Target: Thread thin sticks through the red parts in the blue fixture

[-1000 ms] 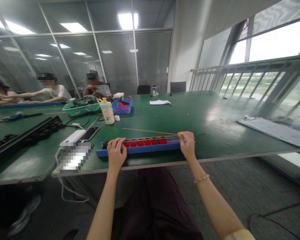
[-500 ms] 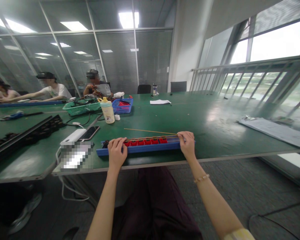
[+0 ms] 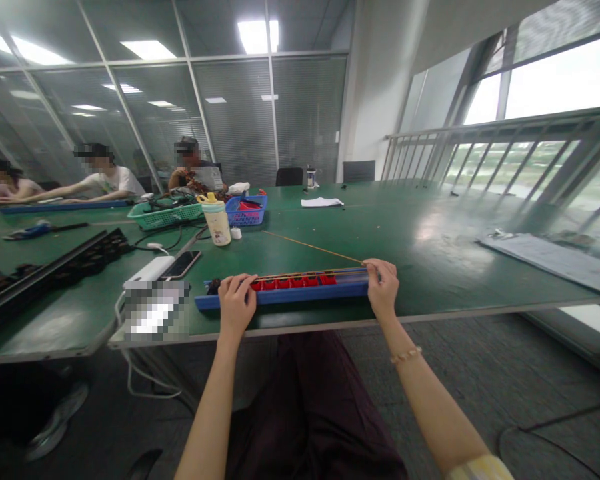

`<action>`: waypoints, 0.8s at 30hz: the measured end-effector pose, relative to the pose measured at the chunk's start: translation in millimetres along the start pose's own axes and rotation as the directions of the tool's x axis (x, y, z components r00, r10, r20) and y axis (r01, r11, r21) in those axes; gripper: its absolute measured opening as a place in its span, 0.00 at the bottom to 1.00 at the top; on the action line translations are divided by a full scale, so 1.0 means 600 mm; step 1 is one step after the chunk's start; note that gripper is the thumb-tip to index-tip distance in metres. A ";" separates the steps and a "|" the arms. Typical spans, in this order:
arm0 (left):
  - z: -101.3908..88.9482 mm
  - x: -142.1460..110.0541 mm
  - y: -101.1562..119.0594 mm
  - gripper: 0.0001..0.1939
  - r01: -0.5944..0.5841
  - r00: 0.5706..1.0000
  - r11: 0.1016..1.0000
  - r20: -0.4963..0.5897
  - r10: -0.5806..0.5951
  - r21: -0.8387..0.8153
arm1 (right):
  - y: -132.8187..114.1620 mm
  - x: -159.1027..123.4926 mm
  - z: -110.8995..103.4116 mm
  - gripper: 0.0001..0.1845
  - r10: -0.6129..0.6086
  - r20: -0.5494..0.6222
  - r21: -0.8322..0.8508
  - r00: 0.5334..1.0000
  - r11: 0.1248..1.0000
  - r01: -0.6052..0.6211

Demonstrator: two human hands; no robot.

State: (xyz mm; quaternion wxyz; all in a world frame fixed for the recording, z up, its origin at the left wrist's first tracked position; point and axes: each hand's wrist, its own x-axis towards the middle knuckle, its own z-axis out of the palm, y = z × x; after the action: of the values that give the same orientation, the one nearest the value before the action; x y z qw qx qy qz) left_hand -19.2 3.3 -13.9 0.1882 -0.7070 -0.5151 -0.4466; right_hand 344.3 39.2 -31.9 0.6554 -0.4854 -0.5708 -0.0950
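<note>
Near the table's front edge lies a long blue channel (image 3: 305,297), with a row of red blocks (image 3: 297,281) inside it. My left hand (image 3: 236,305) is closed over the channel's left part, its fingertips at a thin copper-coloured strip that runs along the top of the blocks. At the right end, my right hand (image 3: 383,288) pinches a thin copper-coloured strip (image 3: 313,246), whose free end slants up and away to the left above the table. Whether both lengths are one strip bent back is unclear. My fingers hide both ends of the channel partly.
Left of the channel lie a phone (image 3: 181,265) and a white power strip (image 3: 147,271) with cables. Beyond stand a cream cup (image 3: 217,223), a green basket (image 3: 166,217) and a blue basket (image 3: 247,212). Papers (image 3: 555,263) lie at right. Several people sit at far left.
My right hand has shifted slightly right along the channel. The strip's free end has swung up and farther from the channel. My left hand has stayed nearly in place.
</note>
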 end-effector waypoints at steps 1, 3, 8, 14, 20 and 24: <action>0.000 0.000 0.000 0.17 -0.001 1.000 1.000 -0.001 0.001 0.001 | 0.000 0.000 -0.001 0.18 0.005 -0.012 0.000 1.000 1.000 -0.005; 0.000 -0.001 0.000 0.17 -0.006 1.000 1.000 -0.002 0.006 0.002 | -0.001 0.001 -0.002 0.17 0.007 -0.019 0.005 1.000 1.000 -0.007; -0.002 0.001 0.005 0.19 0.013 1.000 1.000 -0.008 -0.013 0.012 | -0.005 0.001 -0.003 0.16 -0.026 0.034 0.035 0.999 0.999 0.025; 0.003 0.001 0.003 0.24 0.073 0.995 0.997 -0.070 -0.070 0.038 | -0.003 -0.002 0.002 0.16 -0.035 0.127 -0.025 0.991 0.999 0.038; 0.001 0.001 0.006 0.19 0.080 0.997 0.992 -0.024 -0.078 0.094 | -0.002 -0.004 0.004 0.15 -0.048 0.163 -0.034 0.985 0.998 0.055; -0.001 0.001 0.008 0.18 0.062 0.998 0.995 -0.011 -0.061 0.082 | -0.001 -0.003 0.003 0.15 -0.059 0.174 -0.032 0.983 0.997 0.066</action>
State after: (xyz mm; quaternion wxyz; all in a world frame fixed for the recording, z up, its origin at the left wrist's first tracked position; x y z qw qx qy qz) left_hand -15.0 1.2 -12.2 0.2055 -0.6805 -0.5538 -0.4337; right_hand 341.9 39.4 -33.1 0.5908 -0.4860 -0.6385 -0.0839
